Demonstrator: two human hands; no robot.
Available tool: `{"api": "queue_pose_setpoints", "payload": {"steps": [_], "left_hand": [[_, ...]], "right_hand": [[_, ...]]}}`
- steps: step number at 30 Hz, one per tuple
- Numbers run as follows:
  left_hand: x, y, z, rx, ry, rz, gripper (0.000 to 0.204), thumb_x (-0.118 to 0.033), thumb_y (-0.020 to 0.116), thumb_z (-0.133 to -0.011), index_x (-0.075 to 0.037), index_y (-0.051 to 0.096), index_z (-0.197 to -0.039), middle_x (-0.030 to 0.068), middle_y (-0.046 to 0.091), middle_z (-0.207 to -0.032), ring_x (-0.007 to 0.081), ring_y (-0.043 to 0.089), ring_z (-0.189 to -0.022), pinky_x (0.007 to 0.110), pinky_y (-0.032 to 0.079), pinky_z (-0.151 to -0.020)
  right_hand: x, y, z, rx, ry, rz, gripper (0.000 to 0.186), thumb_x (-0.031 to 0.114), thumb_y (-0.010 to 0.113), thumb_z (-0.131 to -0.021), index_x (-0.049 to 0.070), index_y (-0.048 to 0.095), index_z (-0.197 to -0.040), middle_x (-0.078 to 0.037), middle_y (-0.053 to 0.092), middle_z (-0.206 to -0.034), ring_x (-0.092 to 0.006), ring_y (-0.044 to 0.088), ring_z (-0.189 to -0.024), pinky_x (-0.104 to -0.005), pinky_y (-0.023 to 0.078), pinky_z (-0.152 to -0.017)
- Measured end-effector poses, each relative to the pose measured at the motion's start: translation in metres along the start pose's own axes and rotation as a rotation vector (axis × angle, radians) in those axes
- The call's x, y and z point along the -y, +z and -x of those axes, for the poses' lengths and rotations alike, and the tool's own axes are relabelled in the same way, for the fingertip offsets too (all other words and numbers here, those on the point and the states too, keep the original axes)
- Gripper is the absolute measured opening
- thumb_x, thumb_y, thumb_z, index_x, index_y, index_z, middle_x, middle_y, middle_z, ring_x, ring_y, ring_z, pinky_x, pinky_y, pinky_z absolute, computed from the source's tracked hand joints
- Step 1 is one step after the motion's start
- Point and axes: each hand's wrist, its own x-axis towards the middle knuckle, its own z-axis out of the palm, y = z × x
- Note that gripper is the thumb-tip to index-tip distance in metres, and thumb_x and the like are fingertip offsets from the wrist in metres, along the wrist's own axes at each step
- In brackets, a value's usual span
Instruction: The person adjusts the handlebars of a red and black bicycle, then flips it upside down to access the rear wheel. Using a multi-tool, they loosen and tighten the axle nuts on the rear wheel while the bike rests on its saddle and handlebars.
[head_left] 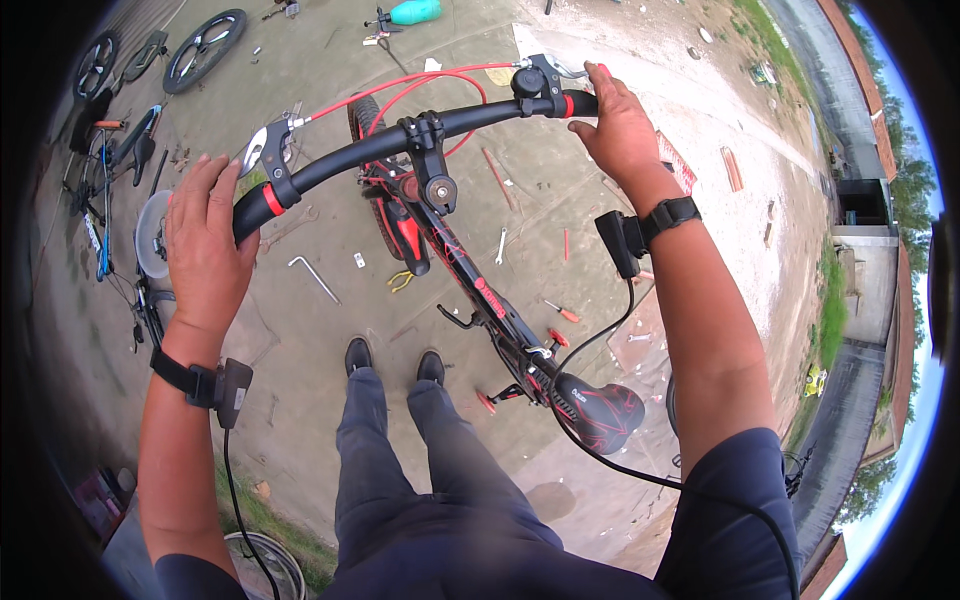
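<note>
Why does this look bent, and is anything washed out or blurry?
In the head view, fisheye distortion bends the wall along the right; pale ground beyond the right hand looks nearly washed out; a hazy smudge blurs dark clothing near the bottom.

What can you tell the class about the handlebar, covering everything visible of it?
The handlebar is a black, gently curved tube, apparently metal, clamped near its middle by a black stem. Toward each end sit a red ring and a brake lever, with red cables attached. It slants up rightward in view. The left hand and right hand rest on its ends, partly hiding them.
</note>
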Motion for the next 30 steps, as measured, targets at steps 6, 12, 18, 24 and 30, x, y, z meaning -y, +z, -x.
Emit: {"api": "queue_pose_setpoints", "payload": {"steps": [6, 12, 18, 24, 30], "left_hand": [[0.002, 0.002, 0.000, -0.007, 0.020, -0.014, 0.082, -0.003, 0.085, -0.072, -0.010, 0.052, -0.146, 0.0104, 0.054, -0.146, 0.0338, 0.048, -0.143, 0.052, 0.037, -0.118], [0.003, -0.003, 0.000, 0.044, 0.043, -0.020, 0.081, -0.008, 0.087, -0.073, -0.007, 0.051, -0.145, 0.0148, 0.054, -0.145, 0.0372, 0.048, -0.141, 0.051, 0.037, -0.117], [0.003, -0.009, -0.001, 0.050, 0.058, 0.000, 0.081, -0.014, 0.088, -0.074, -0.008, 0.051, -0.145, 0.0136, 0.054, -0.146, 0.0361, 0.047, -0.142, 0.052, 0.036, -0.117], [-0.002, -0.019, -0.004, 0.085, 0.072, 0.071, 0.074, -0.021, 0.084, -0.080, -0.006, 0.051, -0.145, 0.0143, 0.054, -0.145, 0.0363, 0.046, -0.142, 0.053, 0.034, -0.116], [-0.026, -0.032, -0.055, -0.067, 0.186, 0.300, 0.043, -0.018, 0.070, -0.096, -0.002, 0.060, -0.134, 0.0171, 0.061, -0.135, 0.0382, 0.054, -0.132, 0.050, 0.039, -0.111]], "right_hand": [[-0.024, -0.029, 0.068, -0.007, 0.032, -0.166, 0.080, 0.017, 0.082, -0.084, 0.012, 0.043, -0.153, -0.017, 0.059, -0.139, -0.0370, 0.058, -0.127, -0.0454, 0.049, -0.108], [-0.064, -0.036, 0.216, 0.175, 0.150, -0.296, 0.074, 0.023, 0.081, -0.085, 0.011, 0.049, -0.150, -0.020, 0.065, -0.130, -0.0396, 0.064, -0.118, -0.0465, 0.053, -0.099], [-0.039, -0.043, 0.355, 0.424, 0.374, -0.397, 0.067, 0.039, 0.078, -0.090, 0.005, 0.055, -0.143, -0.020, 0.068, -0.126, -0.0389, 0.067, -0.114, -0.0450, 0.054, -0.097], [-0.001, -0.025, 0.419, 0.294, 0.405, -0.336, 0.075, 0.053, 0.081, -0.081, 0.004, 0.063, -0.135, -0.021, 0.065, -0.128, -0.0414, 0.058, -0.124, -0.0521, 0.042, -0.109], [0.027, -0.016, 0.408, 0.331, 0.473, -0.225, 0.080, 0.057, 0.084, -0.075, 0.011, 0.062, -0.136, -0.017, 0.062, -0.134, -0.0373, 0.050, -0.134, -0.0564, 0.027, -0.120]]}}
